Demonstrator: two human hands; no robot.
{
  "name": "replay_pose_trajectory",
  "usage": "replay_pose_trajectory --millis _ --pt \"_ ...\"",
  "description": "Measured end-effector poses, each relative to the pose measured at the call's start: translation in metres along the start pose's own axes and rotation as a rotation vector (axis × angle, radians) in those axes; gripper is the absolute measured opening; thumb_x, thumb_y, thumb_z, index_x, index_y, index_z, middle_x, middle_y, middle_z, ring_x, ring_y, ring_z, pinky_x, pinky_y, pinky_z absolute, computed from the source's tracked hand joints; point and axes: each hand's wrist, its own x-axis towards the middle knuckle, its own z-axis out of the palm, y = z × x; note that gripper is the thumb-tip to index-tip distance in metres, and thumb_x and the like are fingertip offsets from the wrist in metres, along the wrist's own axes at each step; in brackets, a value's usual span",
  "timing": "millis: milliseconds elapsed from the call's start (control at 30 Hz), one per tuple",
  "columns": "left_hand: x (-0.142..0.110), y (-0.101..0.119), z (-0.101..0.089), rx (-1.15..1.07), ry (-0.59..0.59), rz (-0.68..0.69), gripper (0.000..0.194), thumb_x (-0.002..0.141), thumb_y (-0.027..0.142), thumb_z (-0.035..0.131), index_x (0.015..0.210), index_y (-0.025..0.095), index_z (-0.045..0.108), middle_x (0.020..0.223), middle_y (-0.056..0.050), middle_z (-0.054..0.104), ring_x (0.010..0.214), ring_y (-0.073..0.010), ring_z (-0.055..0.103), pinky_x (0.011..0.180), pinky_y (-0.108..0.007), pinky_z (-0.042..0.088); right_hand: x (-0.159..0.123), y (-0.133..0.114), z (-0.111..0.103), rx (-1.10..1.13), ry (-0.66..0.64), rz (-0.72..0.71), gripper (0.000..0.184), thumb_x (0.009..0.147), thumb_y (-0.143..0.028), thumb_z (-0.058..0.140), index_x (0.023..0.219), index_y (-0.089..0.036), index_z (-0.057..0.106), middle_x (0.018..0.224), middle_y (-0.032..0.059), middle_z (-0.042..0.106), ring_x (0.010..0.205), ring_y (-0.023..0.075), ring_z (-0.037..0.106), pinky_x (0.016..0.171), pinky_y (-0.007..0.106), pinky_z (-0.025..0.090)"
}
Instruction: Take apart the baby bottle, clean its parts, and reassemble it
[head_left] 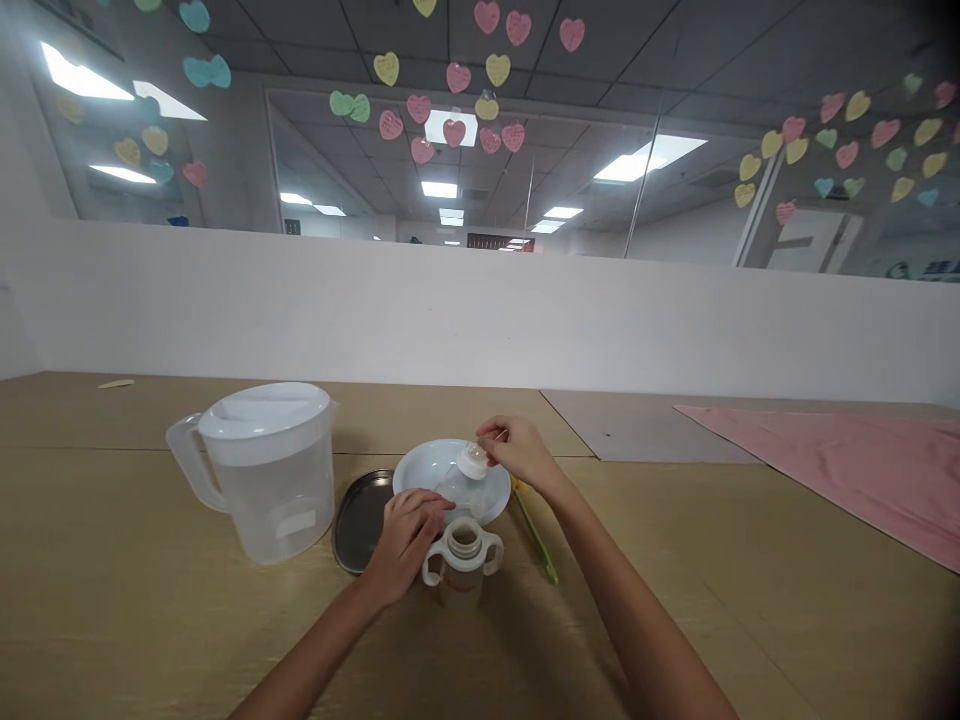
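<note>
A white bowl point(409, 468) stands on the table, and a clear baby bottle point(461, 485) with a white collar leans inside it. My left hand point(409, 530) is at the bowl's near left rim, fingers closed over the edge beside the bottle's lower end. Above the bottle's collar, my right hand point(514, 450) is pinched on something thin and pale that I cannot make out. In front of the bowl stands an uncapped cup with two handles point(463, 560), its threaded mouth facing up.
A lidded clear pitcher point(277, 490) stands at the left. Beside the bowl lie a dark metal tray point(356, 525) and a green-handled brush point(538, 540), its head partly hidden. Pink cloth point(847, 460) covers the far right; a white wall point(450, 310) rises behind the table.
</note>
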Motion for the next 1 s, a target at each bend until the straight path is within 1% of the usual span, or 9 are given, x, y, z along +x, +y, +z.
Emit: replay_pose_trajectory --millis 133,200,300,367,467,600,767,867,1000 --pt "0.0 0.001 -0.001 -0.016 0.111 -0.026 0.042 0.09 0.039 0.025 0.098 0.024 0.062 0.102 -0.005 0.061 0.102 -0.0208 0.049 0.093 -0.042 0.032 -0.004 0.003 0.003 0.088 -0.388 0.068 0.012 0.073 -0.02 0.054 0.079 -0.013 0.06 0.064 0.0014 0.061 0.052 0.0106 0.059 0.05 0.02 0.046" --pt "0.001 0.001 -0.002 -0.018 0.153 -0.036 0.041 0.09 0.04 0.025 0.095 0.022 0.062 0.1 -0.005 0.062 0.1 -0.0206 0.05 0.093 -0.041 0.032 -0.003 0.007 0.006 -0.061 -0.34 0.046 0.009 0.072 -0.016 0.053 0.077 -0.012 0.06 0.063 0.0018 0.062 0.053 0.0109 0.059 0.051 0.02 0.045" --pt "0.001 0.0 -0.004 -0.017 0.196 -0.033 0.041 0.09 0.039 0.025 0.093 0.022 0.062 0.099 -0.005 0.062 0.099 -0.0204 0.051 0.092 -0.041 0.033 0.0 0.011 0.008 -0.314 -0.076 -0.019 0.009 0.069 -0.009 0.053 0.073 -0.012 0.06 0.068 0.0045 0.064 0.063 0.0124 0.06 0.058 0.021 0.044" --pt "0.0 0.0 -0.004 0.008 0.225 -0.027 0.038 0.09 0.038 0.026 0.096 0.022 0.06 0.102 -0.005 0.062 0.1 -0.0208 0.051 0.092 -0.041 0.033 0.001 0.009 0.008 -0.34 0.0 -0.047 0.009 0.069 -0.009 0.053 0.073 -0.013 0.06 0.073 0.0055 0.064 0.07 0.0133 0.06 0.062 0.021 0.043" --pt "-0.002 0.0 -0.005 0.083 0.328 -0.001 0.035 0.088 0.042 0.035 0.111 0.022 0.052 0.113 -0.007 0.058 0.107 -0.023 0.048 0.095 -0.042 0.03 -0.006 -0.005 0.008 -0.136 -0.092 -0.057 0.008 0.072 -0.015 0.054 0.078 -0.014 0.059 0.074 0.0034 0.063 0.064 0.0113 0.06 0.058 0.02 0.044" --pt "-0.004 0.005 -0.006 0.139 0.375 0.061 0.051 0.082 0.046 0.045 0.125 0.021 0.038 0.123 -0.01 0.052 0.113 -0.0257 0.045 0.096 -0.042 0.032 -0.028 -0.032 0.014 0.114 -0.292 -0.097 0.009 0.073 -0.023 0.054 0.078 -0.016 0.055 0.069 -0.0006 0.059 0.059 0.0097 0.058 0.054 0.019 0.043" --pt "-0.009 0.01 -0.004 0.063 0.373 0.058 0.042 0.083 0.043 0.043 0.118 0.019 0.043 0.114 -0.01 0.056 0.107 -0.0246 0.05 0.089 -0.038 0.04 -0.047 -0.048 0.036 -0.138 -0.092 -0.221 0.019 0.073 -0.038 0.057 0.076 -0.019 0.052 0.06 -0.0045 0.052 0.055 0.009 0.047 0.049 0.019 0.032" --pt "-0.012 0.012 -0.003 -0.032 0.374 0.024 0.042 0.084 0.042 0.041 0.12 0.019 0.04 0.116 -0.01 0.055 0.106 -0.0233 0.052 0.086 -0.036 0.042 -0.049 -0.048 0.045 -0.205 -0.138 -0.247 0.025 0.077 -0.045 0.052 0.073 -0.02 0.049 0.056 -0.0056 0.049 0.053 0.0087 0.042 0.048 0.02 0.028" --pt "-0.016 0.012 0.001 -0.149 0.419 -0.003 0.045 0.086 0.044 0.036 0.124 0.018 0.036 0.119 -0.01 0.054 0.106 -0.0226 0.053 0.084 -0.034 0.044 -0.047 -0.048 0.048 -0.202 -0.186 -0.38 0.027 0.087 -0.035 0.039 0.066 -0.019 0.045 0.057 -0.0048 0.047 0.053 0.0076 0.039 0.05 0.02 0.027"
